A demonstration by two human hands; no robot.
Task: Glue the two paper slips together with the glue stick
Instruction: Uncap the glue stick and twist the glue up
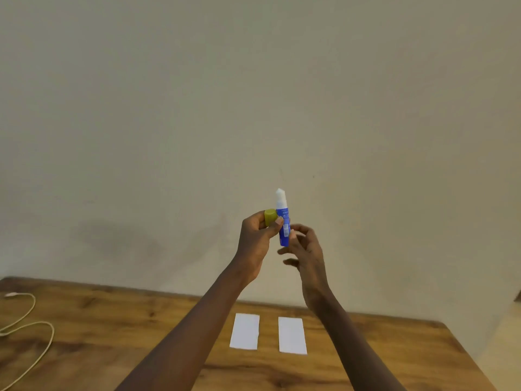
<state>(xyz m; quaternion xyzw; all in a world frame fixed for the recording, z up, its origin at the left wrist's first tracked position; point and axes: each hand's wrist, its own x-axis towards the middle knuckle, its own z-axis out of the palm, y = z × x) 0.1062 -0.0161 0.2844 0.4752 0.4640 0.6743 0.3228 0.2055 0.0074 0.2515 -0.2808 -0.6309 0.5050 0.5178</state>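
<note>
Task status: preparation stage; no glue is visible on either slip.

The glue stick (283,221) is held upright in the air above the far edge of the bench (112,320), in front of the bare wall (253,80). Its blue body is uncapped, and a long white column of glue stands exposed at the top.

Left hand (258,238): clamped on the yellow-green cap (270,216), which is pinched between thumb and fingers just to the left of the stick body. The thumb tip also reaches across to the blue body; whether it presses on the stick cannot be told.

Right hand (306,249): fingers loosely curled around the lower end of the stick, apparently at its base. The exact contact points are blurred, so whether the grip is firm or the fingers are turning the base cannot be told.

The two paper slips lie flat on the bench below the hands, side by side and apart, not overlapping: the left slip (244,331) and the right slip (292,335). Both look clean and white. A pale cable (33,325) lies looped at the left end of the bench, well clear of the slips.

Done: cap removed, glue extended.

Remaining, as judged from this layout:
1. Bring the stick down to one slip
2. Spread glue on its surface
3. Lay the other slip on top and press the two together
</note>
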